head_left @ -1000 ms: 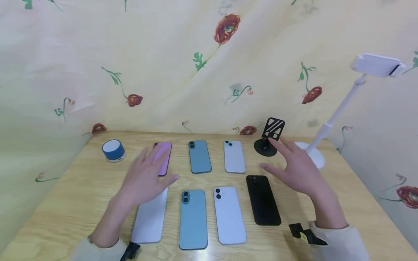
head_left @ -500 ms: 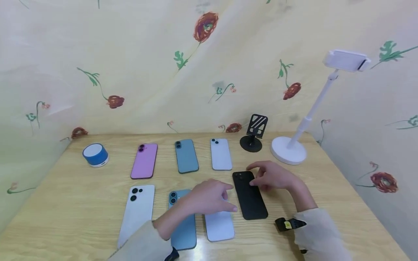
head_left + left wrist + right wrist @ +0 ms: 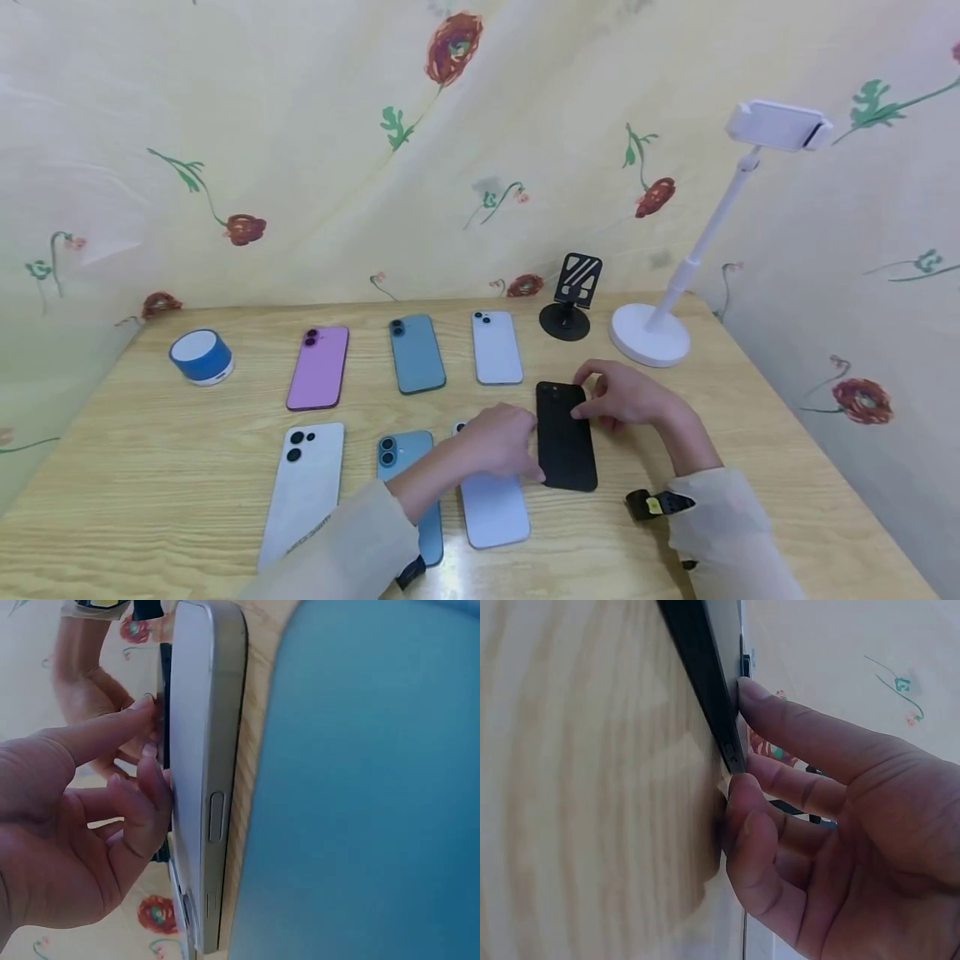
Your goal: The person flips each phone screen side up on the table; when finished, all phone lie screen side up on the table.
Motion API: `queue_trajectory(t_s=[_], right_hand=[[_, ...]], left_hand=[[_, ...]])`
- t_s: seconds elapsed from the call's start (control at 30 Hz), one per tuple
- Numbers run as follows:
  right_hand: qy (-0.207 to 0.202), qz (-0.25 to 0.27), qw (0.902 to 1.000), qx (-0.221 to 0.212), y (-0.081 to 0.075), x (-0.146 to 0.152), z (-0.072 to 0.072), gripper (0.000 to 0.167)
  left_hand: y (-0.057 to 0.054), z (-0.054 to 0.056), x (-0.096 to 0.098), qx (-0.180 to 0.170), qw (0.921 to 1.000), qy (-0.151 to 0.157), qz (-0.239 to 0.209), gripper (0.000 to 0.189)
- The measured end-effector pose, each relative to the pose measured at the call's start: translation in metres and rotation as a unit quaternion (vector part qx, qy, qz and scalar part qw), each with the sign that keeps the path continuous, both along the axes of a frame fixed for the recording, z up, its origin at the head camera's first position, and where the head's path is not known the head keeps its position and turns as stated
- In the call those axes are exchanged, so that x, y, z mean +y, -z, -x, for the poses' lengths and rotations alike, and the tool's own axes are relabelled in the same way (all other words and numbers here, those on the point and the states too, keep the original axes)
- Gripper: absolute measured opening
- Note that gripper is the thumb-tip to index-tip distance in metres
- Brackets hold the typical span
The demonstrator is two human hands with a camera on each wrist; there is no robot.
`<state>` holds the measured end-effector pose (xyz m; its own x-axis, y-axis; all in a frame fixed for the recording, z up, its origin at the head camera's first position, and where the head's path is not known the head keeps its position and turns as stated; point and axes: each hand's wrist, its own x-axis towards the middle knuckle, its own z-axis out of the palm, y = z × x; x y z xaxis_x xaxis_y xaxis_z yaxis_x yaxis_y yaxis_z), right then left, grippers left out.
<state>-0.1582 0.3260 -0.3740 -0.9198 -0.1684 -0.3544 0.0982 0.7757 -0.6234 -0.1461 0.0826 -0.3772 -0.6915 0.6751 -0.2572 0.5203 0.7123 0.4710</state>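
Observation:
A black smartphone (image 3: 566, 446) lies on the wooden table right of centre, back up, between my two hands. My right hand (image 3: 626, 396) pinches its upper right edge, the thumb over the back and the fingers along the side. At its left edge, my left hand (image 3: 501, 437) holds it with thumb and curled fingers. Beneath that hand lies a white smartphone (image 3: 495, 508), its upper part partly hidden. The left forearm crosses over a blue smartphone (image 3: 429, 525). In the right wrist view, the black phone's thin side (image 3: 697, 667) runs to my fingertips.
More phones lie around: a large white one (image 3: 303, 487), a purple one (image 3: 318, 367), a blue one (image 3: 417, 354) and a white one (image 3: 497, 348). A black phone stand (image 3: 566, 321) and a tall white stand (image 3: 651, 335) are at back right. A blue speaker (image 3: 202, 357) sits left.
Both hands have come down from above the table to the black phone. The left hand has swung right and reached its edge. The phone now lies a little straighter, and the view has shifted right.

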Motion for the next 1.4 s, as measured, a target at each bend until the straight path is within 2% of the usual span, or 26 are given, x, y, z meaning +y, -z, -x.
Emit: queue_trajectory(t_s=[0.23,0.43,0.67,0.87,1.13,1.4], right_hand=[[0.03,-0.01,0.9995,0.007,0.001,0.0,-0.001,0.048],[0.04,-0.003,0.9991,0.012,0.002,0.001,-0.002,0.048],[0.048,0.036,0.998,0.018,0.004,0.007,-0.003,0.031],[0.068,0.071,0.995,0.016,0.007,0.006,-0.007,0.031],[0.091,0.055,0.9938,0.032,0.009,-0.004,-0.009,0.033],[0.115,0.036,0.992,0.035,0.009,-0.014,-0.008,0.033]], left_hand=[[0.003,-0.002,0.011,0.001,0.9999,0.011,-0.005,0.064],[0.005,-0.001,0.014,-0.015,0.9999,-0.002,-0.001,0.071],[0.005,-0.001,0.014,-0.029,0.9994,-0.016,-0.005,0.085],[0.003,-0.003,0.015,-0.058,0.9975,-0.034,-0.024,0.101],[0.002,-0.005,0.021,-0.018,0.9997,-0.015,0.006,0.103],[0.001,-0.005,0.023,-0.002,0.9999,-0.006,0.016,0.098]])
